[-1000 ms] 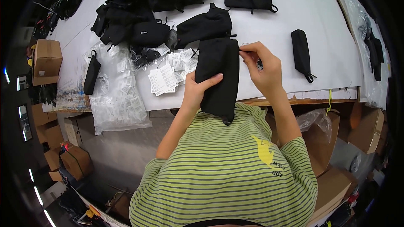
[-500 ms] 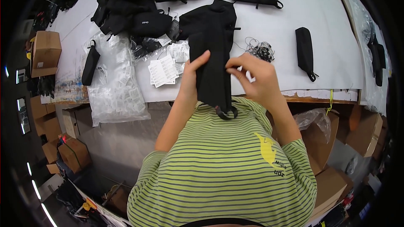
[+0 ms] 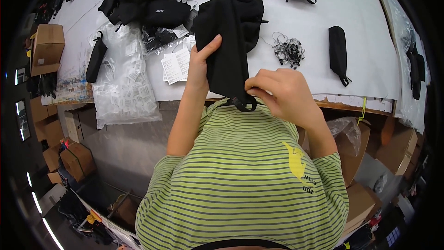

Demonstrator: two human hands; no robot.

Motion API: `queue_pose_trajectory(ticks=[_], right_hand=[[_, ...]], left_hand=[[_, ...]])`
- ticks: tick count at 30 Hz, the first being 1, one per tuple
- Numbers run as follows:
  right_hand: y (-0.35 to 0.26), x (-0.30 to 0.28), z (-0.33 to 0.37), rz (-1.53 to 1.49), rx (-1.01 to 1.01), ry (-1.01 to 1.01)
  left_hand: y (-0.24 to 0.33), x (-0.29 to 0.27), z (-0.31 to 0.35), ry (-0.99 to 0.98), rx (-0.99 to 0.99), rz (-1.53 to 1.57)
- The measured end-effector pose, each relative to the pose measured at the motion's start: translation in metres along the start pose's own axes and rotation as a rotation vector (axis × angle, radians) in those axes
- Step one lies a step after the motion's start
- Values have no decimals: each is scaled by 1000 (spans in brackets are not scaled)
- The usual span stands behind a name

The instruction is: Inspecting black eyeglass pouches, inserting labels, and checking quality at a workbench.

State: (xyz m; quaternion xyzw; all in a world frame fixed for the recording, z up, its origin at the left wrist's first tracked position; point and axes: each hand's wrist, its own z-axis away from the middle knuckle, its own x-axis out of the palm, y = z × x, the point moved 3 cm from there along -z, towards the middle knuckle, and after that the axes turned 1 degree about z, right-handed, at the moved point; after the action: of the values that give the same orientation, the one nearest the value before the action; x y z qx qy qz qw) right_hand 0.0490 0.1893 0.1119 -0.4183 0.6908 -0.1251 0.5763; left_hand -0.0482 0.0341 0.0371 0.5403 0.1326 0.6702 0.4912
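A: What's the left hand [image 3: 200,67] doing?
B: It's clamped on the black pouch [image 3: 226,60], thumb on top at the left side, its other fingers mostly hidden. The pouch slants over the near edge of the tabletop [image 3: 372,60], its strap loop [image 3: 246,105] hanging against the striped shirt [image 3: 245,166].

A: And the right hand [image 3: 284,93]?
B: Pinched at the pouch's right edge, close to the near end. Exactly what its fingertips hold there is hidden. The two hands are apart, both on the same pouch.

A: What lies around them?
B: A tangle of black cords [image 3: 289,52] just beyond the right hand, and a slim black case [image 3: 338,53] farther right. Left of the pouch are white tags [image 3: 175,67], then a clear plastic bag [image 3: 126,83]. A heap of black pouches [image 3: 134,4] sits on the far left.
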Motion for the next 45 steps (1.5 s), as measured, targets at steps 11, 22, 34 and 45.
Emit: queue_pose_trajectory(ticks=[11, 22, 34, 45], right_hand=[[-7, -13, -9, 41, 18, -37], [70, -49, -23, 170, 8, 558], [52, -17, -24, -654, 290, 343], [40, -8, -22, -907, 324, 448]], left_hand=[[6, 3, 4, -33, 12, -97], [-3, -1, 29, -125, -172, -84], [-15, -6, 27, -257, -311, -115], [-20, -5, 31, -247, -318, -2]])
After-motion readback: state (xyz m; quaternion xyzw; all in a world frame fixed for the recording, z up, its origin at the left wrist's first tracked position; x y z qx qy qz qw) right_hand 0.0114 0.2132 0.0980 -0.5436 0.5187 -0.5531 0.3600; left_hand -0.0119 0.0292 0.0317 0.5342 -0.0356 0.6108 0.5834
